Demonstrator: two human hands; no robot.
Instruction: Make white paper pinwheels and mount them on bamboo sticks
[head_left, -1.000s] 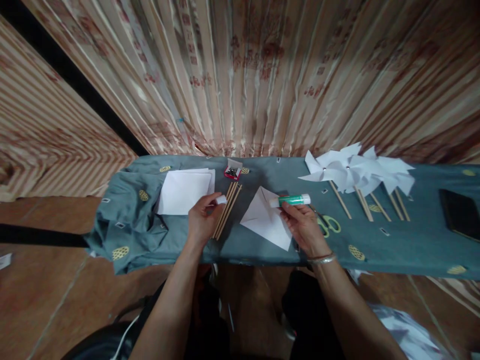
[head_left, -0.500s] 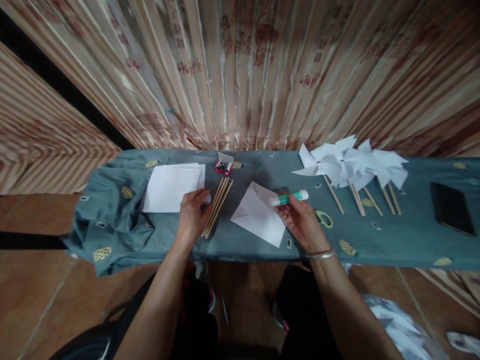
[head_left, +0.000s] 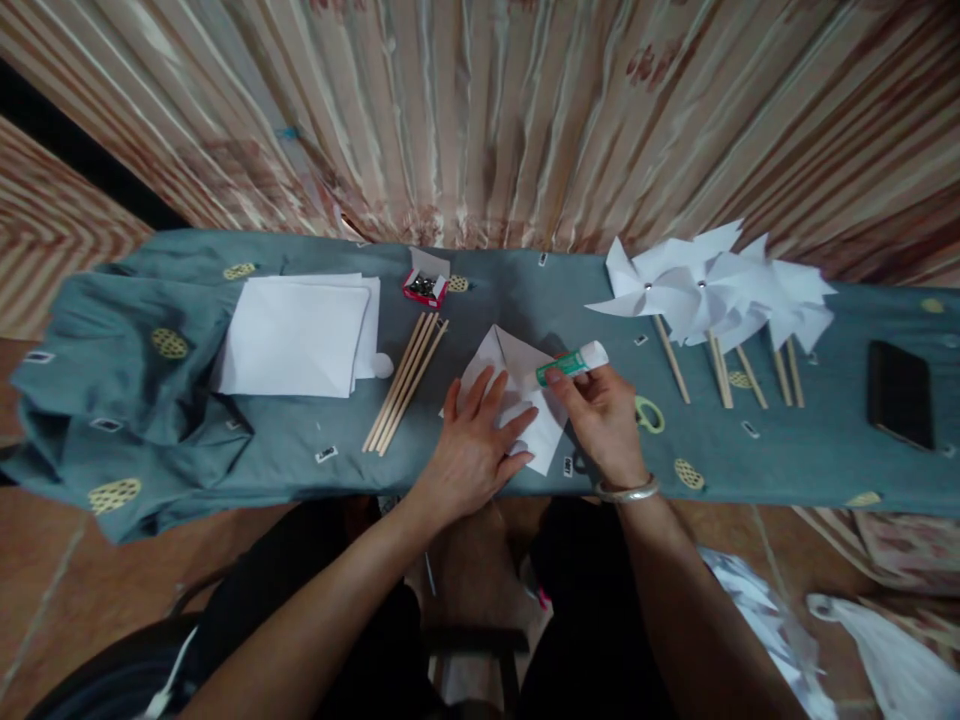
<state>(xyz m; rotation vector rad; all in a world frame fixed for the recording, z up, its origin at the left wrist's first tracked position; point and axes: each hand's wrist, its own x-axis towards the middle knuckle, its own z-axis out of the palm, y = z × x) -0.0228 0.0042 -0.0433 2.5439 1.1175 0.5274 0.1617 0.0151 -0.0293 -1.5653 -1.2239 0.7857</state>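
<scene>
1. In the head view, mid-table on the green cloth (head_left: 517,285), your left hand (head_left: 472,460) is spread over the paper (head_left: 517,370). Fingers fanned out, not gripping anything, just resting on the sheet.
2. Your right hand (head_left: 604,420) has the glue stick (head_left: 568,364) pinched, thumb on the near side. The fingers behind it are mostly hidden, so can't tell you how they wrap.
3. Key thing here: the stick's long axis runs slantwise, white end up and to the right, the other end down-left toward the paper. That lower end overlaps the paper's right part from this angle; touching or just above, I can't tell. The left hand is nearer the paper (it's on it); the right sits just beside the right edge.
4. Surface: to your left, wooden sticks (head_left: 405,385), a paper stack (head_left: 292,345) with a small white cap (head_left: 383,365) right by it, and a pin box (head_left: 426,288) further back. To your right, scissors (head_left: 649,415) partly behind your hand, then pinwheels (head_left: 697,290) and a phone (head_left: 900,395).
5. Room: pleated curtain (head_left: 480,120) behind, tiled floor (head_left: 45,600) below.
</scene>
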